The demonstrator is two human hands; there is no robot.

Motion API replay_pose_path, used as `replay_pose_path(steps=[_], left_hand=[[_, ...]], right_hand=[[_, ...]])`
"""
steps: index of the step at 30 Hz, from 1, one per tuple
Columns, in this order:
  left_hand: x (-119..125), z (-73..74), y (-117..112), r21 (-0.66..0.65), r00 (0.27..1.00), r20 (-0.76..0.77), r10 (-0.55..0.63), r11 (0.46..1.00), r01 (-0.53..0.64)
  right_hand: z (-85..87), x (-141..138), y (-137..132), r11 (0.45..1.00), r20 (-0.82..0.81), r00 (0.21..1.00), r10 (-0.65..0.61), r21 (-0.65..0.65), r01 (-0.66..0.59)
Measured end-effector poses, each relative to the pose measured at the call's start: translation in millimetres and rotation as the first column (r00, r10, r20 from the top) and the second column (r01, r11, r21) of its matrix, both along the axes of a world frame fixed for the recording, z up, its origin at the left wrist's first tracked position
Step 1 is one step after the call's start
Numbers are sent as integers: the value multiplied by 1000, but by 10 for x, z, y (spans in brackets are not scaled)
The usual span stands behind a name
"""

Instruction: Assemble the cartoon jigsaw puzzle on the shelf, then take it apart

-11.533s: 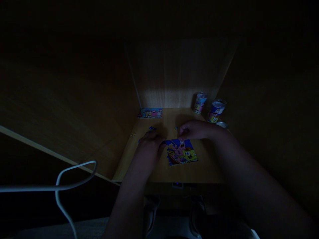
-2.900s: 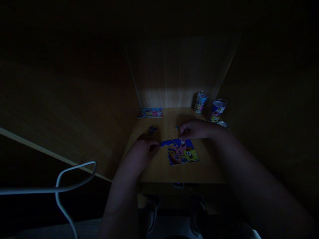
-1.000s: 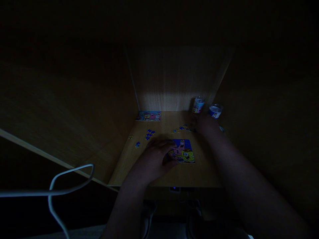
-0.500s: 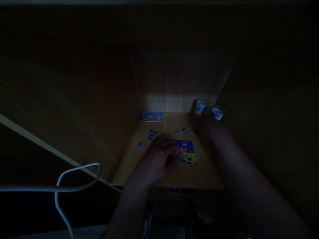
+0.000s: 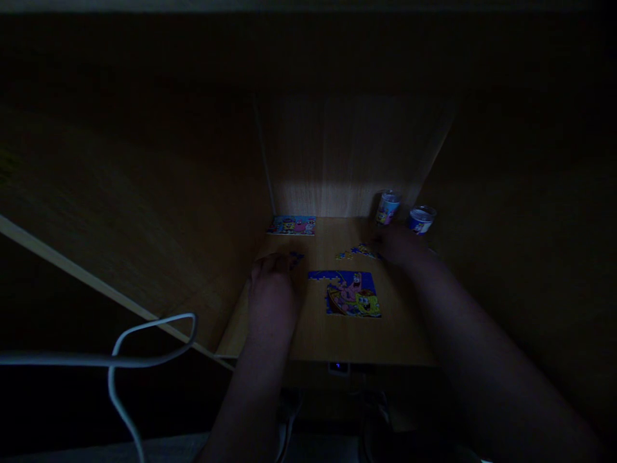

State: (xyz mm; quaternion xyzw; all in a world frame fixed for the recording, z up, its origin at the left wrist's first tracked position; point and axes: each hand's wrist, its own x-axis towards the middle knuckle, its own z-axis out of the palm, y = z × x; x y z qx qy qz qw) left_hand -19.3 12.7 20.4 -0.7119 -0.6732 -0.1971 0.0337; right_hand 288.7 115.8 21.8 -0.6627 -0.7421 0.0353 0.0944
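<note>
Dim light falls into a boxed-in nook of wooden side panels [image 5: 168, 206] around a smooth, pale wood-grain desk [image 5: 318, 337]. Closest, at lower left, a glossy white cable [image 5: 116, 366] loops across the dark. A small device [image 5: 339, 368] with a blue light sits just below the front edge of the desk.

Partly joined, a flat card jigsaw [image 5: 354, 299] lies between the hands, a little nearer the wearer, its long axis running left to right. Its right side is straight; a narrow blue strip juts from its upper left, toothed with knobs and notches. Pink and yellow cartoon figures fill it.

Beside that ragged end is the left hand [image 5: 271, 280], fingers bent down near loose blue pieces [image 5: 295, 258]; whether it grips one, I cannot tell. Beyond the upper right corner, the right hand [image 5: 398, 244] reaches to a small spread of yellow-and-blue pieces [image 5: 359, 251], fingertips too dark to read.

Farther back are a rectangular picture card [image 5: 292, 225], two printed cylindrical containers [image 5: 387, 209] with clear tops, and the wooden back panel [image 5: 332, 161].
</note>
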Motion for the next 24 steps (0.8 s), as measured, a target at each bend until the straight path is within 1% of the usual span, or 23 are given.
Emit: replay_pose_path(steps=[3, 5, 6, 9, 14, 19, 24], left_hand=[[-13, 8, -7, -35, 997, -25, 76, 996, -77], [-6, 5, -13, -60, 992, -53, 117, 991, -120], [-1, 4, -16, -74, 988, -68, 137, 987, -142], [8, 11, -24, -123, 981, -103, 166, 976, -178], [8, 27, -32, -143, 983, -94, 158, 975, -170], [7, 1, -28, -159, 978, -105, 182, 968, -197], [20, -29, -26, -146, 970, -139, 197, 965, -217]], right_hand=[[-22, -74, 1, 980, -112, 974, 198, 15, -198], [-57, -106, 11, 962, -164, 948, 272, 22, -272], [-79, -109, 20, 957, -171, 942, 287, 14, -289], [-147, -77, 58, 957, -173, 943, 284, -11, -291], [-220, -15, 106, 962, -195, 943, 268, -1, -274], [-228, -20, 92, 965, -241, 943, 228, -71, -251], [-223, -26, 70, 962, -283, 934, 218, -101, -255]])
